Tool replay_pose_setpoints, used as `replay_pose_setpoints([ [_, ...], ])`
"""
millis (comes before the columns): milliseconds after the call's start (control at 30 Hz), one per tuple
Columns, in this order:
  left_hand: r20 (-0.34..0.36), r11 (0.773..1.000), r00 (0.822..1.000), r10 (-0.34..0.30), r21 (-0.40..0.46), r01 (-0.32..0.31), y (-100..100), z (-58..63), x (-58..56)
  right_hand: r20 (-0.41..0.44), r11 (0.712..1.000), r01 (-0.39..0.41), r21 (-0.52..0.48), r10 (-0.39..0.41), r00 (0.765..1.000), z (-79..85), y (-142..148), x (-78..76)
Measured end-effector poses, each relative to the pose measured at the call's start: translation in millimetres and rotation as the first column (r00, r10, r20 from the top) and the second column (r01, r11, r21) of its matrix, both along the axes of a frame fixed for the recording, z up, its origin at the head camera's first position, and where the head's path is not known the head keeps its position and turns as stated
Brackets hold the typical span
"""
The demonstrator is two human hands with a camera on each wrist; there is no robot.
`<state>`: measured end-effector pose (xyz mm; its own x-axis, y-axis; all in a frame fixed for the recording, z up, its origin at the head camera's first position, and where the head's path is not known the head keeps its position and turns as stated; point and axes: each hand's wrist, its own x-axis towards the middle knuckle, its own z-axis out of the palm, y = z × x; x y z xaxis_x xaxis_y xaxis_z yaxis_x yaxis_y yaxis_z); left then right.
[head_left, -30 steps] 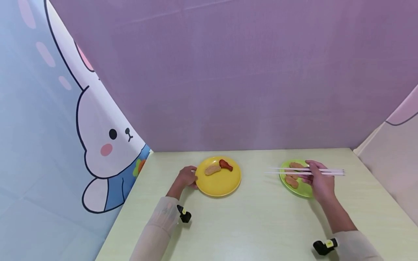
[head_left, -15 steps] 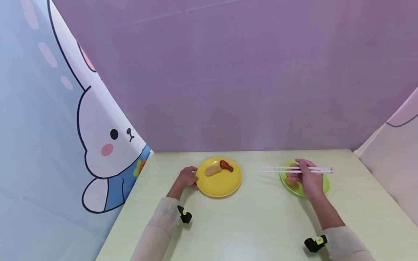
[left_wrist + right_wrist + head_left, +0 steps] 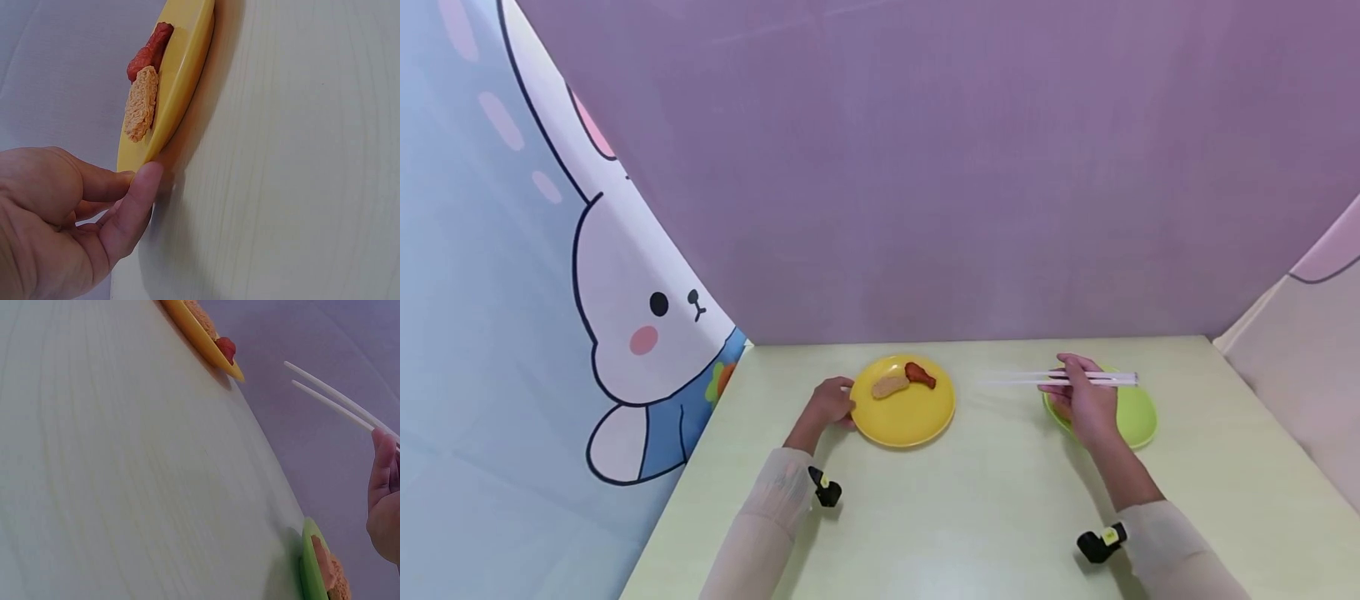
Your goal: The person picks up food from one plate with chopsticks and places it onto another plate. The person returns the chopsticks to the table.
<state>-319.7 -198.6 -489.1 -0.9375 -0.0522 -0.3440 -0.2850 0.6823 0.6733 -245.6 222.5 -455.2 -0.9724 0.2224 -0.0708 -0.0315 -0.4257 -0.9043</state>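
Note:
My left hand (image 3: 829, 402) pinches the left rim of a yellow plate (image 3: 910, 425) between thumb and fingers. On that plate lie a tan, crumb-coated food piece (image 3: 890, 386) and a small red drumstick (image 3: 921, 375), close together. My right hand (image 3: 1092, 408) holds a pair of white chopsticks (image 3: 337, 400), raised and pointing left. Their tips stand slightly apart with nothing between them in the right wrist view. Beneath this hand is a green plate (image 3: 1138, 417), partly covered by it. Tan food pieces (image 3: 337, 581) show on the green plate in the right wrist view.
Both plates stand on a pale wood-grain table (image 3: 970, 500), with a stretch of tabletop between them. A purple cloth backdrop (image 3: 962, 183) rises behind the table's far edge. A blue cloth with a rabbit print (image 3: 625, 350) hangs on the left. Small black cameras sit at both wrists.
My right hand has moved left with the chopsticks, uncovering the green plate's right side and covering its left. My left hand has kept its hold on the yellow plate.

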Motion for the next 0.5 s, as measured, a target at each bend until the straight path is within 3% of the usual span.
replay_pose_setpoints([
  [500,0.025,1.0,1.0,0.015,0.005,-0.015,-4.0,-1.4,3.0,-0.005,0.992,0.043,0.115,-0.043,0.999,-9.5,-35.0,-18.9],
])
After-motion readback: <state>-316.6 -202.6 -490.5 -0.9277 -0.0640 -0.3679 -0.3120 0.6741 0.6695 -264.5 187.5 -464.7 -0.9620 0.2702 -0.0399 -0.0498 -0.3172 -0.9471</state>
